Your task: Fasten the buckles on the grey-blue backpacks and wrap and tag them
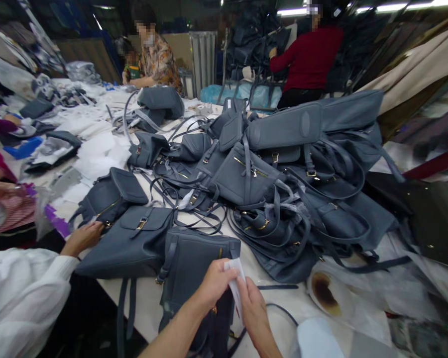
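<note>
Right hand (252, 309) and left hand (215, 284) pinch paper slip (234, 272) over backpack (192, 259).

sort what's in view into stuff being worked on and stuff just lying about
In hand: white paper slip, pinched by left hand and right hand; grey backpack beneath them.
Lying about: heap of grey bags, stained paper, loose strap, co-worker's hand at another bag.

White paper slip (234, 279), over slate-blue backpack (194, 263)
The white paper slip, small, thin and slightly creased, is standing roughly upright, pinched between the left hand (215, 284) and the right hand (252, 307). The slate-blue backpack, showing a gold zip, is lying flat beneath it at the near edge of the bench (149, 303).
</note>
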The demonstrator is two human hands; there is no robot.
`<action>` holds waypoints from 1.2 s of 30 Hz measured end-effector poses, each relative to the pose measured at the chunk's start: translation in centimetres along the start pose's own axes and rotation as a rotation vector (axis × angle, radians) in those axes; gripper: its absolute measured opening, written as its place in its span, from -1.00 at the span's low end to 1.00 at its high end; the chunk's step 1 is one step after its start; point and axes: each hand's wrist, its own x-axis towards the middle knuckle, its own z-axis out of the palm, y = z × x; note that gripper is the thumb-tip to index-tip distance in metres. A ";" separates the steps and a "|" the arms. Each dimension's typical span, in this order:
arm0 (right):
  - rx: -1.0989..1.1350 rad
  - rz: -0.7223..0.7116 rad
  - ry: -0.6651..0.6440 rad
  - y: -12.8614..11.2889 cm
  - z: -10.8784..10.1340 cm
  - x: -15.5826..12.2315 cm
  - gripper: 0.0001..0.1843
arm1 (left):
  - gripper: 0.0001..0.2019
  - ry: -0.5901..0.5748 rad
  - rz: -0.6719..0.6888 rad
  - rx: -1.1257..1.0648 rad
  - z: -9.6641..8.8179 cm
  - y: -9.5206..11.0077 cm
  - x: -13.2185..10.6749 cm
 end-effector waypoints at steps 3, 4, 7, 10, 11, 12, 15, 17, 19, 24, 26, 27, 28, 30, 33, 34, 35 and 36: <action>-0.044 -0.025 0.030 0.6 0.4 -0.1 -0.48 | -0.75 -0.043 -0.033 -0.027 0.0 -0.3 -0.2; -0.063 -0.034 0.026 0.7 0.3 -0.2 -0.49 | -0.76 -0.038 -0.037 -0.032 0.0 -0.4 -0.2; -0.111 -0.062 -0.014 0.6 -0.3 -0.1 -0.51 | -0.79 -0.019 -0.040 -0.045 -0.2 -0.7 0.1; -0.065 -0.106 -0.086 0.5 -1.2 0.2 -0.50 | -0.81 -0.034 -0.056 -0.049 -0.6 -0.7 0.5; -0.033 -0.115 -0.110 0.5 -1.3 0.3 -0.50 | -0.81 -0.035 -0.063 -0.047 -0.8 -0.7 0.5; -0.001 -0.115 -0.131 0.6 -1.4 0.3 -0.49 | -0.82 -0.030 -0.069 -0.043 -0.9 -0.6 0.6; 0.076 -0.062 -0.132 1.1 -0.9 0.2 -0.48 | -0.83 0.020 -0.085 -0.021 -0.9 -0.8 1.0; 0.081 -0.031 -0.078 1.4 -0.4 0.1 -0.48 | -0.83 0.067 -0.083 0.003 -0.7 -1.1 1.2; 0.024 -0.033 -0.006 1.7 0.0 0.0 -0.51 | -0.83 0.115 -0.063 0.026 -0.4 -1.3 1.2; -0.097 -0.082 0.017 1.6 0.1 -0.6 -0.59 | -0.84 0.156 -0.072 0.071 -0.5 -1.2 0.8; -0.116 -0.105 0.004 1.5 -0.1 -0.7 -0.57 | -0.87 0.136 -0.117 0.090 -0.9 -1.0 0.8; -0.118 -0.123 -0.001 1.5 -0.2 -0.6 -0.57 | -0.89 0.121 -0.143 0.099 -1.0 -0.9 0.8; -0.114 -0.143 -0.008 1.5 -0.2 -0.5 -0.57 | -0.90 0.106 -0.170 0.106 -1.1 -0.8 0.9; -0.095 -0.169 -0.030 1.6 -0.3 -0.2 -0.58 | -0.89 0.092 -0.213 0.118 -1.2 -0.6 1.0; -0.121 -0.131 -0.036 1.7 -0.3 0.4 -0.59 | -0.87 0.153 -0.210 0.146 -0.6 -0.7 1.2; -0.160 -0.134 -0.014 1.8 -0.2 0.5 -0.60 | -0.86 0.192 -0.188 0.163 -0.4 -0.8 1.2; -0.206 -0.150 0.015 1.9 0.0 0.6 -0.61 | -0.85 0.232 -0.160 0.183 -0.1 -1.0 1.2; -0.250 -0.175 0.048 2.0 0.1 0.7 -0.63 | -0.84 0.269 -0.129 0.206 0.1 -1.2 1.1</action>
